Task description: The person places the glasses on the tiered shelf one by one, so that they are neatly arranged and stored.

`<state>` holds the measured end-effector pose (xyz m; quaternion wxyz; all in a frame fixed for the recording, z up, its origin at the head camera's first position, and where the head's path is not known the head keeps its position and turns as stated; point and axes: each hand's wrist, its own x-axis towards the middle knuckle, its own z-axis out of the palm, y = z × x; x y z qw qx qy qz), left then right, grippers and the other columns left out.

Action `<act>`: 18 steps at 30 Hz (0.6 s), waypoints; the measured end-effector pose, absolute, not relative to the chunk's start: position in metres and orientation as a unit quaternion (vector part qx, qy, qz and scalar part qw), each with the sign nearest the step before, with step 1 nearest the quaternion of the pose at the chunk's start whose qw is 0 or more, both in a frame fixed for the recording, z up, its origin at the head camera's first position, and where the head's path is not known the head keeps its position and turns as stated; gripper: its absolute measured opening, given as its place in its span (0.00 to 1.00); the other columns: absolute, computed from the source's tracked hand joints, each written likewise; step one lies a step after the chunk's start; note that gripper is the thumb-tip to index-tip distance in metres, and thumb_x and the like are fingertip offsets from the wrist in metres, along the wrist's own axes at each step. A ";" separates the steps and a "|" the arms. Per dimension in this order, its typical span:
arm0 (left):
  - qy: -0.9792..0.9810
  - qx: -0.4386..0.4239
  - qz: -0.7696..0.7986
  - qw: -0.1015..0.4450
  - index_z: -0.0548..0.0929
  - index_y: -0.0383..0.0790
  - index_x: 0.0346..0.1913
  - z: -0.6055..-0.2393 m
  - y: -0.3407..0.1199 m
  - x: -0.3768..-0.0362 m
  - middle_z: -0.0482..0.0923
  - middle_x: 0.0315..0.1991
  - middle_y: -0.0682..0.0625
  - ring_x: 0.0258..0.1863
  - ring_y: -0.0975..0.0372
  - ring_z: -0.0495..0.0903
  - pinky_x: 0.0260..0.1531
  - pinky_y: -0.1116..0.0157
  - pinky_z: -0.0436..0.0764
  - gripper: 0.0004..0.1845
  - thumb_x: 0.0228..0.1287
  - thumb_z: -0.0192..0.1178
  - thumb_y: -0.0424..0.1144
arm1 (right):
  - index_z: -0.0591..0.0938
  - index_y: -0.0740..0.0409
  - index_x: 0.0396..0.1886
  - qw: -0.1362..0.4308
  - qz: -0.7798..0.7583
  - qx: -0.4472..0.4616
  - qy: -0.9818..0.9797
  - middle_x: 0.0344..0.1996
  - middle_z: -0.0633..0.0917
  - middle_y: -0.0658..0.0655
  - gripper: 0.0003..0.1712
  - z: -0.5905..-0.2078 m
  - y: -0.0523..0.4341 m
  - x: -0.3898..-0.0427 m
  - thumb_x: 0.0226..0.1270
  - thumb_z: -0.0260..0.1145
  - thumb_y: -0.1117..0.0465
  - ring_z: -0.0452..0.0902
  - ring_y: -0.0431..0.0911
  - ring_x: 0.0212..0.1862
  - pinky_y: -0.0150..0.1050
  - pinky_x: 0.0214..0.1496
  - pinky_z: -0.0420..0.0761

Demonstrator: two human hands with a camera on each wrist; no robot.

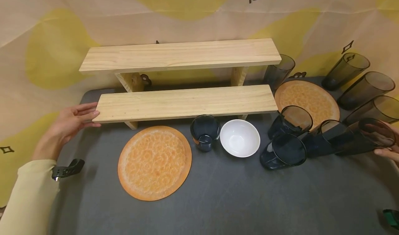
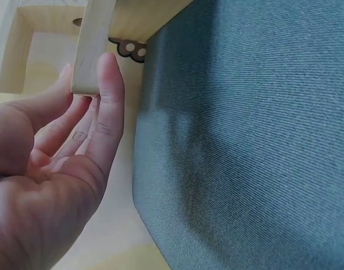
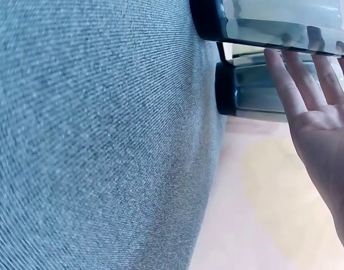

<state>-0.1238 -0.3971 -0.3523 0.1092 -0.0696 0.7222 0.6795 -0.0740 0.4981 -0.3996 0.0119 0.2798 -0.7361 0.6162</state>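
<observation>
Head view: my right hand (image 1: 388,151), fingers straight, touches the nearest smoked tumbler (image 1: 368,137) at three o'clock (packed row, easily toppled). Farther off at nine, my flat left hand (image 1: 70,122) touches the lower shelf board (image 1: 187,102); a shove could skew it.

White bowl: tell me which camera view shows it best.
The head view. There the white bowl sits whole and unblocked on the grey table, between a dark glass and other glasses. Neither wrist view shows it at all.

Bright, even light; soft shadows; wide-angle edge bending; blurry wrist close-ups.
</observation>
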 end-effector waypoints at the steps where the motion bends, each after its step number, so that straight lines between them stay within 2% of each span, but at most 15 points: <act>1: 0.724 -0.070 0.678 0.109 0.82 0.57 0.46 -0.352 -0.398 -0.123 0.81 0.45 0.64 0.40 0.67 0.83 0.36 0.63 0.87 0.15 0.67 0.61 0.29 | 0.50 0.73 0.75 0.016 0.603 0.273 -0.750 0.69 0.69 0.49 0.46 -0.399 0.497 -0.073 0.58 0.54 0.91 0.67 0.34 0.66 0.17 0.62 0.65; 5: 0.723 -0.067 0.679 0.107 0.83 0.58 0.45 -0.352 -0.401 -0.121 0.80 0.45 0.64 0.41 0.68 0.83 0.36 0.63 0.87 0.16 0.68 0.60 0.28 | 0.51 0.75 0.74 0.011 0.626 0.279 -0.729 0.69 0.70 0.51 0.45 -0.397 0.496 -0.074 0.57 0.53 0.92 0.69 0.35 0.65 0.19 0.62 0.67; 9: 0.719 -0.063 0.683 0.110 0.82 0.55 0.48 -0.351 -0.402 -0.122 0.80 0.46 0.63 0.41 0.67 0.83 0.37 0.63 0.87 0.15 0.68 0.60 0.29 | 0.49 0.78 0.73 0.003 0.668 0.317 -0.674 0.70 0.69 0.56 0.44 -0.399 0.496 -0.077 0.63 0.62 0.81 0.70 0.40 0.66 0.23 0.63 0.69; 12: 0.725 -0.066 0.676 0.115 0.77 0.47 0.59 -0.351 -0.401 -0.123 0.78 0.47 0.64 0.42 0.68 0.83 0.38 0.63 0.86 0.18 0.68 0.60 0.30 | 0.48 0.79 0.73 0.004 0.692 0.332 -0.641 0.69 0.70 0.58 0.47 -0.400 0.494 -0.078 0.63 0.66 0.73 0.70 0.43 0.66 0.26 0.64 0.70; 15: 0.733 -0.075 0.666 0.117 0.69 0.40 0.68 -0.350 -0.400 -0.124 0.77 0.47 0.65 0.42 0.68 0.82 0.39 0.63 0.86 0.26 0.69 0.60 0.31 | 0.52 0.77 0.73 0.008 0.722 0.308 -0.620 0.68 0.72 0.58 0.44 -0.402 0.494 -0.077 0.62 0.65 0.78 0.73 0.42 0.64 0.26 0.61 0.74; 18: 0.730 -0.078 0.669 0.119 0.71 0.42 0.66 -0.349 -0.399 -0.125 0.78 0.47 0.65 0.42 0.68 0.82 0.39 0.63 0.86 0.24 0.68 0.60 0.32 | 0.53 0.70 0.75 0.003 0.721 0.267 -0.639 0.68 0.72 0.53 0.42 -0.407 0.508 -0.077 0.62 0.56 0.87 0.74 0.37 0.62 0.22 0.58 0.74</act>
